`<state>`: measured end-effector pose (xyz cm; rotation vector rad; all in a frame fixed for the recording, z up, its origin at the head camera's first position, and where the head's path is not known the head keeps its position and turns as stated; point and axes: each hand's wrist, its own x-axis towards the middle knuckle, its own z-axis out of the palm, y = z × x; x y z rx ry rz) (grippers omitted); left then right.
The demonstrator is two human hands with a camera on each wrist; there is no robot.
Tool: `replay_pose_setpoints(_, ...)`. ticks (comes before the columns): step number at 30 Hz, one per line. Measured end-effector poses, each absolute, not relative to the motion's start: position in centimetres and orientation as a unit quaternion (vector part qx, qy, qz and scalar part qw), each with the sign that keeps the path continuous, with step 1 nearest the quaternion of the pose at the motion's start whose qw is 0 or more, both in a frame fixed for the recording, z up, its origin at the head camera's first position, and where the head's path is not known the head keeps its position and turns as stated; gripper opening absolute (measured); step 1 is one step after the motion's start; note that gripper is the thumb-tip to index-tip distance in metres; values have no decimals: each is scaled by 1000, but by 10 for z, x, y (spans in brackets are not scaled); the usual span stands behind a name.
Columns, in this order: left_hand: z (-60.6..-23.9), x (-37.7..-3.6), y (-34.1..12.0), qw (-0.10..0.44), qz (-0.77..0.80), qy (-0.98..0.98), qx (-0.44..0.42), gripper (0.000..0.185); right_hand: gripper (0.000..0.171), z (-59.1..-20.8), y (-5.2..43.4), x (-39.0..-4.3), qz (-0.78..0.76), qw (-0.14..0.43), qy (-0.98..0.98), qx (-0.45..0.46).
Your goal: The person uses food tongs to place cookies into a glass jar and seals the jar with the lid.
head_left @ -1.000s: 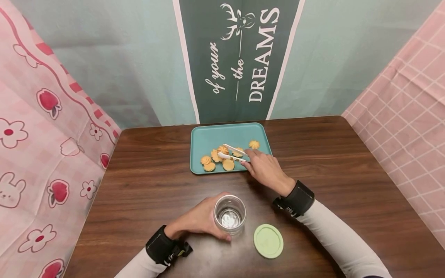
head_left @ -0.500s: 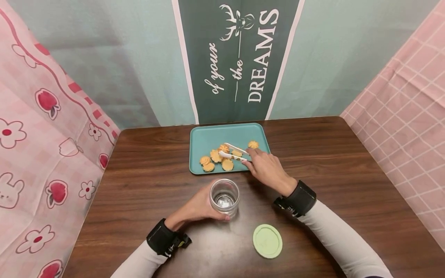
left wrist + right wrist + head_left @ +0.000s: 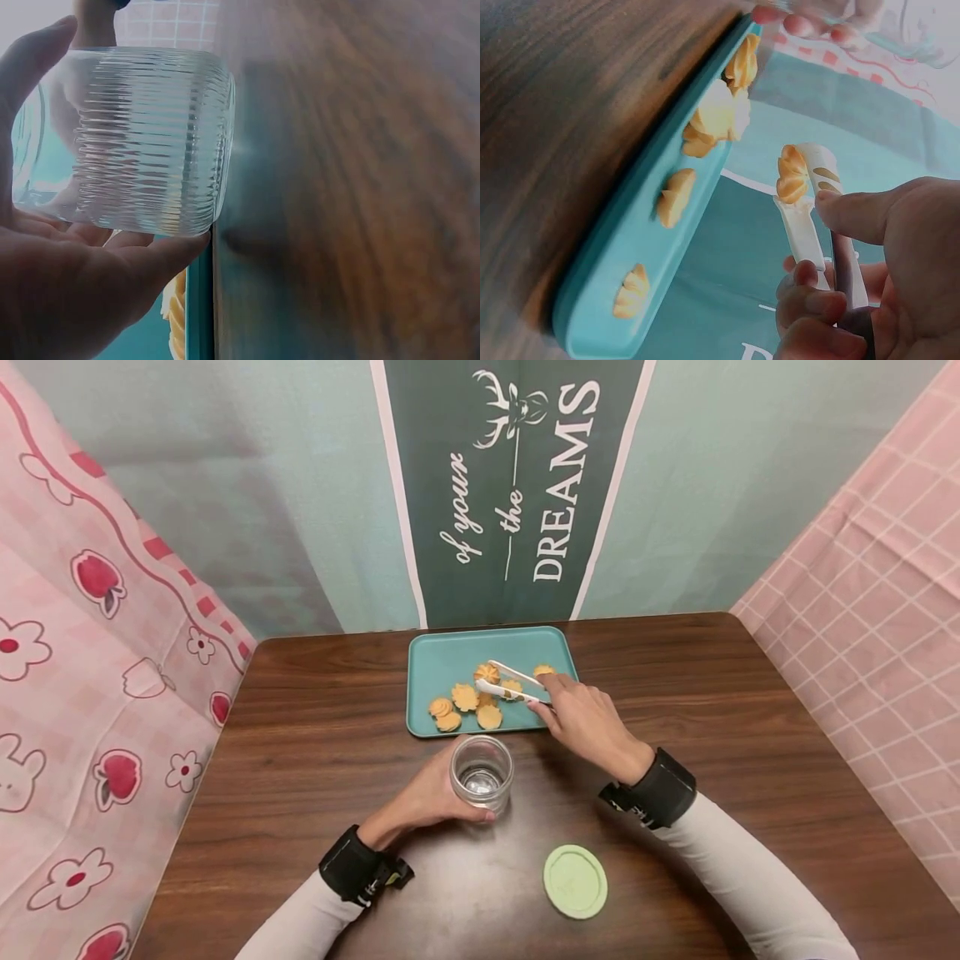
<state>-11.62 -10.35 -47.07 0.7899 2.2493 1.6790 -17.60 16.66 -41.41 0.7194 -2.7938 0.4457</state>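
Note:
My left hand grips a clear glass jar from its left side, just in front of the tray. Ridges run round the jar's wall in the left wrist view, and its mouth is uncovered. In my right hand is a pair of white tongs. Between the tong tips a swirled golden cookie is pinched, lifted above the tray in the right wrist view. Several more cookies lie on the teal tray, mostly toward its front edge.
A pale green round lid lies on the wooden table, right of the jar and nearer me. Patterned cloths hang at the back and both sides, including a pink one on the right.
My left hand has carried the jar forward and slightly left, closer to the tray. The tongs have raised the pinched cookie off the others, and my right hand has shifted slightly right.

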Motion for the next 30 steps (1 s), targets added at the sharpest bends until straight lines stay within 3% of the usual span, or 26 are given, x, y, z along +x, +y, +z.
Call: replay_pose_setpoints(30, -474, -121, -105, 131, 603, 753, 230, 93, 45, -382, 176, -145, 142, 167, -937, 273)
